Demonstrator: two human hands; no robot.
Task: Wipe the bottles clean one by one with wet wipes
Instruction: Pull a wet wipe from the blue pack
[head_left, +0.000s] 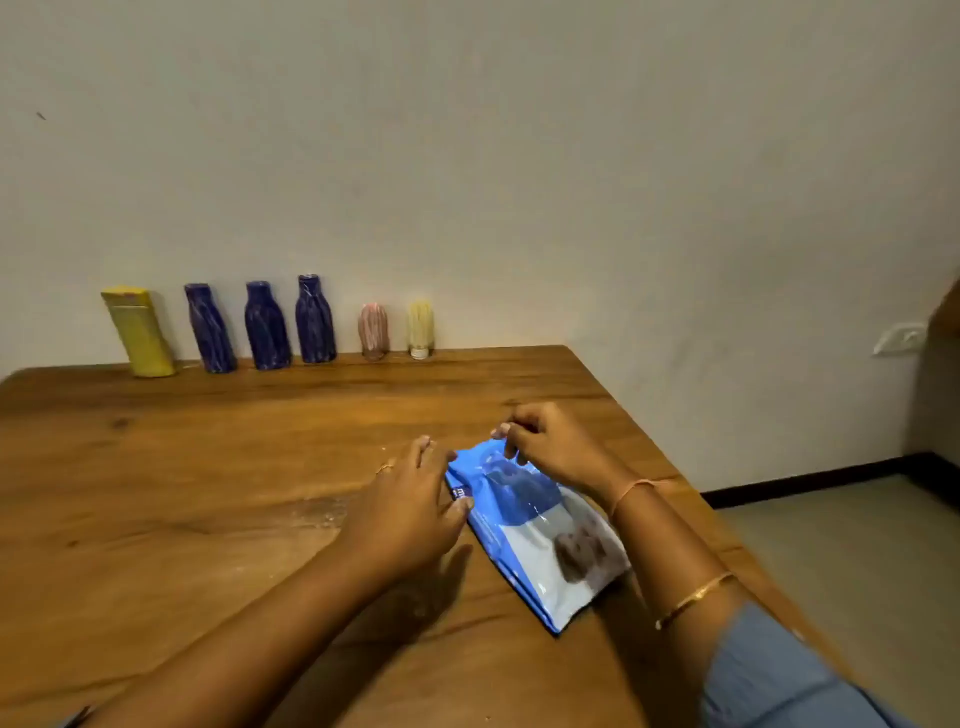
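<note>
One blue-and-white soft plastic wet-wipe pack (540, 545) lies on the brown wooden surface (208, 467) under both hands. Right hand (550, 447) fingers pinch its far edge; left hand (410, 509) fingers, spread, steady its side. Six painted bottles (266, 327) stand well beyond the fingers. Best done: hold the pack down, peel gently.

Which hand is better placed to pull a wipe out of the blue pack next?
Probably right: the right hand pinches the far end of the wipes pack, while the left hand rests on its left edge, suited to steadying it.
</note>
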